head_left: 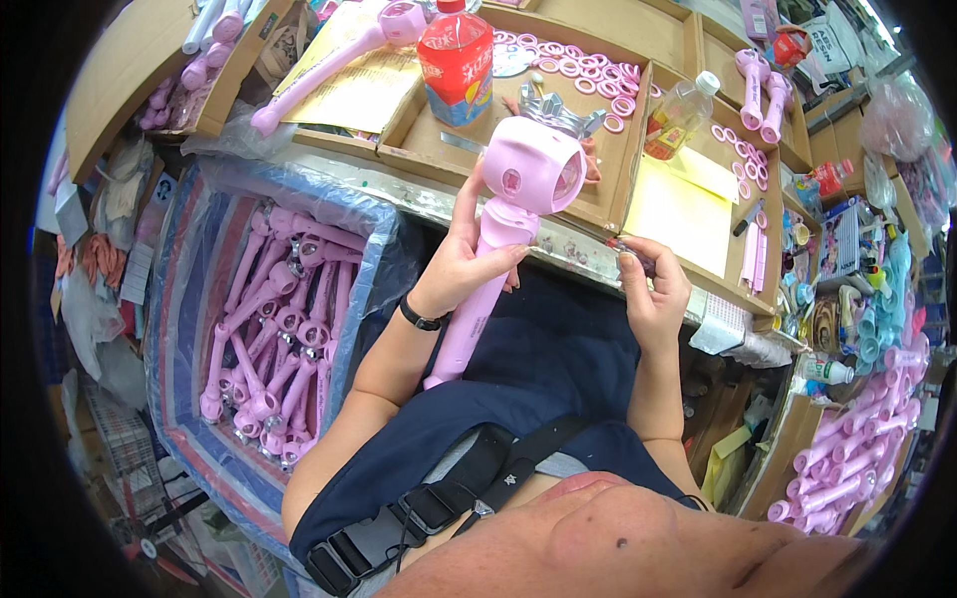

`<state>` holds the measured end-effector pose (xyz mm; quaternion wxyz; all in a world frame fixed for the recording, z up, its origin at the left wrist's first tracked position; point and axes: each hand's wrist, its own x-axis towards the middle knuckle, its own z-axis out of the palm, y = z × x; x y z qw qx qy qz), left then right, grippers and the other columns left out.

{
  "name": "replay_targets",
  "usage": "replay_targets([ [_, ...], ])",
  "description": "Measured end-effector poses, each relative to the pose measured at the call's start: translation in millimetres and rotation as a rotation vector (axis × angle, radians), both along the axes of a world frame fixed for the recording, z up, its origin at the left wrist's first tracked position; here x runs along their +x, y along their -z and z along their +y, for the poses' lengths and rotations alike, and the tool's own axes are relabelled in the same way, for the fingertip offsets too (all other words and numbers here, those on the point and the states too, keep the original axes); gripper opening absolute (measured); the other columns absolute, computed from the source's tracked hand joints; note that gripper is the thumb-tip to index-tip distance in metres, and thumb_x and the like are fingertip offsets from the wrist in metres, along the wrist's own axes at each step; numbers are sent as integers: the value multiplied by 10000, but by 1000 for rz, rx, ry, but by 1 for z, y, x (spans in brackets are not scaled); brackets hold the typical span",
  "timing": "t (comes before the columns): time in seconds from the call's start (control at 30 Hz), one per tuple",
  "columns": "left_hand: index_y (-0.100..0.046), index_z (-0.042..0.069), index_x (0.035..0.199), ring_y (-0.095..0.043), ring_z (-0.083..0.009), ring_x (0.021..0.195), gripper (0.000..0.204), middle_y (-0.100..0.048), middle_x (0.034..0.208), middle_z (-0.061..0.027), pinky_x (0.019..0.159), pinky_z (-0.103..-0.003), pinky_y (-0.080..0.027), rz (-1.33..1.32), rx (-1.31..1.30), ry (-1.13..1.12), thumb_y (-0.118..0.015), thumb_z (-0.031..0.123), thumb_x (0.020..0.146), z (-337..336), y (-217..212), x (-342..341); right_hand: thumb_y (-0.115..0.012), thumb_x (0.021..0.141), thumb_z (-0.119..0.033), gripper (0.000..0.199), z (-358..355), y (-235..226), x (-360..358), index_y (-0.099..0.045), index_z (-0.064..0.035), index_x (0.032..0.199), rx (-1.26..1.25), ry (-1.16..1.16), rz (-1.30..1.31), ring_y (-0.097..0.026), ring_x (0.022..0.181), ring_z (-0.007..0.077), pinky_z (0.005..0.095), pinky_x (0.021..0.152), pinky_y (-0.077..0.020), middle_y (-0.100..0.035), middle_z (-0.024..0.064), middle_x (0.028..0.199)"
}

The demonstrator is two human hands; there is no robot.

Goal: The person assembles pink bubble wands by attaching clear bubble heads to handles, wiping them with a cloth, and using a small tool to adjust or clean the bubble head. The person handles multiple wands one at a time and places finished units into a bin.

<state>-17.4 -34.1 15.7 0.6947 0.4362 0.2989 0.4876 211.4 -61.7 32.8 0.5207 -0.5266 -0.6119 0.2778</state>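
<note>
My left hand (454,267) is wrapped round the neck of a pink toy wand (531,164). The wand has a big rounded head with round openings and a silver crown (561,110) on top. Its handle slants down toward my lap. To the right, apart from the wand, my right hand (655,297) is closed in a pinch at the workbench's front edge. A small dark and reddish thing shows between its fingertips, too small to name.
Left of me, a blue-lined bag (374,249) holds several pink wands (289,319). On the bench stand a red-labelled bottle (457,65) and a yellowish bottle (681,118). Pink rings (603,75) lie in a cardboard tray, near yellow paper (688,209). Pink parts (837,453) fill a box at right.
</note>
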Motion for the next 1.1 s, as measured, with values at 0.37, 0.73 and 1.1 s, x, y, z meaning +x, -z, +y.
replay_targets([
  [0.37,28,191,1492,-598,-119,686,980,-580,965,-107,562,-264,-510,186,138,-78,-624,-16,790,-4,4,5,-578,934,-138,160,-3,15,-1,-594,13,983,-278,-36,314,-507,598,49,196,542,-413,-560,1,707],
  [0.73,-416,-20,1297,-617,-196,621,773,-602,1030,-206,525,-277,-507,-428,-11,12,-456,617,862,23,24,-34,-604,899,-149,219,35,26,100,-595,-6,1065,-266,271,-185,-582,886,171,290,797,-454,-628,88,986],
  [1.1,-319,71,1403,-480,-128,600,927,-466,1354,-197,493,-248,-409,-615,0,-20,-451,752,788,49,18,-9,-781,731,-222,761,-35,84,-75,-360,-2,1325,-309,-795,82,-555,1009,184,345,891,-464,-572,131,1103],
])
